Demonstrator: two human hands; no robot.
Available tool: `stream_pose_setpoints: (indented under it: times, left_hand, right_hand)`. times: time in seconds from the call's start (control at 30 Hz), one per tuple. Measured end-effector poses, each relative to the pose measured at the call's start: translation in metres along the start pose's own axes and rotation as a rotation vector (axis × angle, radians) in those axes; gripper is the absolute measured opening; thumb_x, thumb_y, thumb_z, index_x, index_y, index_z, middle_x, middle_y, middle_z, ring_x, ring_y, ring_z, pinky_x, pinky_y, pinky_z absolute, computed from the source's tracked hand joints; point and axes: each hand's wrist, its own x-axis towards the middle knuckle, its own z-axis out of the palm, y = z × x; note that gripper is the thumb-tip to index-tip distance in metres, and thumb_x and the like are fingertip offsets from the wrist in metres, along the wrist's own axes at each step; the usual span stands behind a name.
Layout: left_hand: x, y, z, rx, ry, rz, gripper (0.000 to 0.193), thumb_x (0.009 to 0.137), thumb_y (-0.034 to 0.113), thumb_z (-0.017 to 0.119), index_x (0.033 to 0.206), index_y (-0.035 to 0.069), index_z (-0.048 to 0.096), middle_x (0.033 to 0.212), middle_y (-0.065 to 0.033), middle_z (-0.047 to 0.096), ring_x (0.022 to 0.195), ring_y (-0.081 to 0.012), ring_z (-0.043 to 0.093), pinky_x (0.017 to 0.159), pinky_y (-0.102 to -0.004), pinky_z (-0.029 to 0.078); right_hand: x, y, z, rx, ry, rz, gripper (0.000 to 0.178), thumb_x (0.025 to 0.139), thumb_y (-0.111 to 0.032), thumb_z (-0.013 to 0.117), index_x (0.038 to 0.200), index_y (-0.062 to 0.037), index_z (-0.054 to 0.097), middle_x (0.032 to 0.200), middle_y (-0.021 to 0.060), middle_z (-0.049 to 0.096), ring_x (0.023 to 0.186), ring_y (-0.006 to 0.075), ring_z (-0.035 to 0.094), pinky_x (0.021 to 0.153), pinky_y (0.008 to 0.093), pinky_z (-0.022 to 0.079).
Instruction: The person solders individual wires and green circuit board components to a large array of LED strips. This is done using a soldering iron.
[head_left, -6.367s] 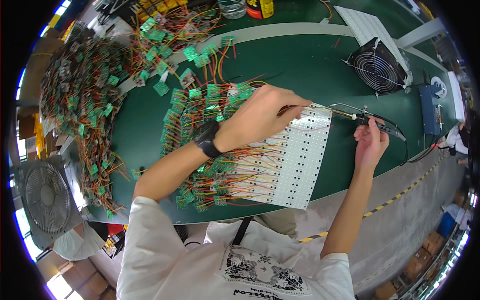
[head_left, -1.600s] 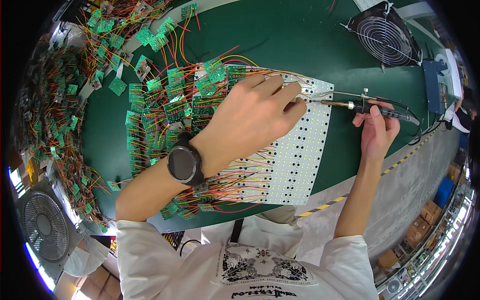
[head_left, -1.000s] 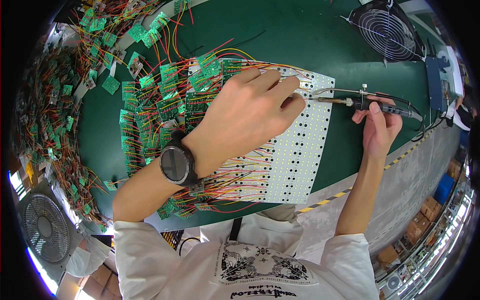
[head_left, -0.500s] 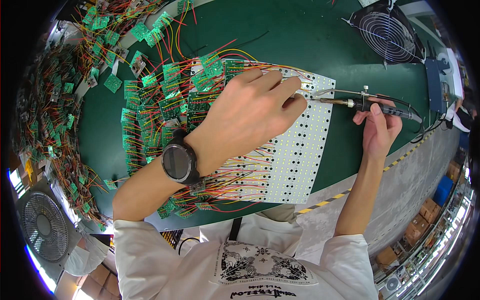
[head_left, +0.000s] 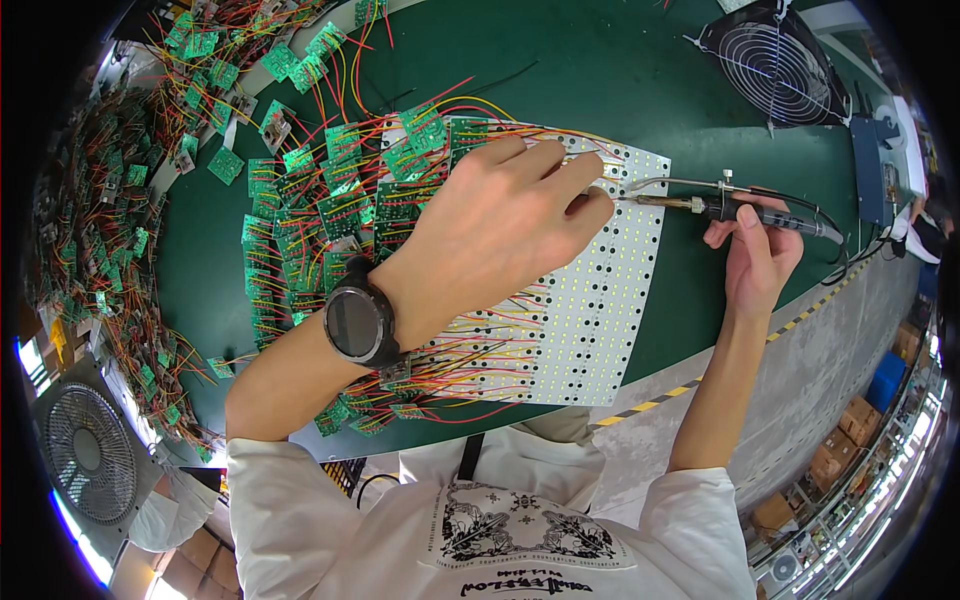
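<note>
My right hand [head_left: 762, 255] grips a soldering iron [head_left: 675, 203] by its black handle, its tip pointing left. A thin curved metal tube [head_left: 672, 181] is clamped along the iron and ends near the tip. The tip lies at the white LED panel [head_left: 590, 310], close beside the fingertips of my left hand [head_left: 525, 205]. That hand is closed in a pinch over the panel; what it holds is hidden beneath the fingers. Red, yellow and black wires [head_left: 490, 345] run from the panel to rows of green circuit boards [head_left: 340, 215] on its left.
A large heap of wired circuit boards [head_left: 120, 220] fills the left side. At the far right of the green table [head_left: 610, 70] lies a black fan with a wire guard [head_left: 775, 65], near a blue box [head_left: 872, 170]. A grey fan [head_left: 90, 450] stands at lower left.
The soldering iron and my right hand have shifted very slightly left. My left hand holds its place.
</note>
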Motion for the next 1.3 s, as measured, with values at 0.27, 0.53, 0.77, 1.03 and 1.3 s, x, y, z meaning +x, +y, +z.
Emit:
stream_pose_setpoints:
  times: [0.27,0.53,0.77,1.03,1.3]
  left_hand:
    - [0.000,0.000,0.001,0.005,0.002,0.000,0.022,0.066,0.008,0.061,0.088,0.004,0.060,0.082,-0.0049,0.054,0.076,-0.0202,0.058,0.063,-0.0329,0.051]
    - [-0.001,0.001,0.001,0.008,-0.002,-0.012,0.021,0.067,0.008,0.061,0.087,0.005,0.060,0.082,-0.0041,0.054,0.075,-0.0193,0.057,0.063,-0.0325,0.051]
    - [0.001,0.001,0.001,0.020,0.032,-0.001,0.020,0.066,0.008,0.061,0.086,0.006,0.060,0.080,-0.0041,0.054,0.073,-0.0190,0.057,0.062,-0.0320,0.050]
    - [0.014,-0.007,-0.054,-0.153,0.133,-0.033,0.015,0.075,0.004,0.067,0.090,0.002,0.065,0.084,-0.0075,0.062,0.068,-0.0230,0.061,0.059,-0.0330,0.049]
    - [0.009,0.001,-0.178,-0.288,0.295,0.060,0.006,0.083,0.000,0.063,0.088,-0.003,0.064,0.089,-0.0103,0.066,0.073,-0.0181,0.063,0.063,-0.0284,0.050]
  right_hand:
    - [0.000,0.001,-0.001,-0.006,-0.021,-0.014,0.019,0.086,-0.002,0.060,0.100,0.0104,0.058,0.083,0.0173,0.064,0.055,0.0215,0.060,0.051,0.0292,0.049]
    - [0.000,-0.001,0.003,0.005,0.004,-0.019,0.021,0.087,-0.006,0.058,0.101,0.0099,0.058,0.073,0.0160,0.063,0.054,0.0208,0.059,0.051,0.0286,0.047]
    - [0.001,-0.004,0.001,0.033,0.038,-0.018,0.022,0.088,-0.007,0.058,0.103,0.0095,0.058,0.071,0.0151,0.062,0.055,0.0200,0.058,0.051,0.0280,0.046]
    - [0.001,-0.002,0.003,0.093,0.039,-0.017,0.020,0.088,-0.004,0.059,0.103,0.0086,0.059,0.075,0.0136,0.062,0.057,0.0190,0.059,0.052,0.0274,0.045]
    - [-0.003,-0.002,-0.005,0.072,0.073,0.010,0.019,0.088,-0.006,0.059,0.102,0.0070,0.060,0.069,0.0110,0.062,0.055,0.0156,0.057,0.051,0.0242,0.042]
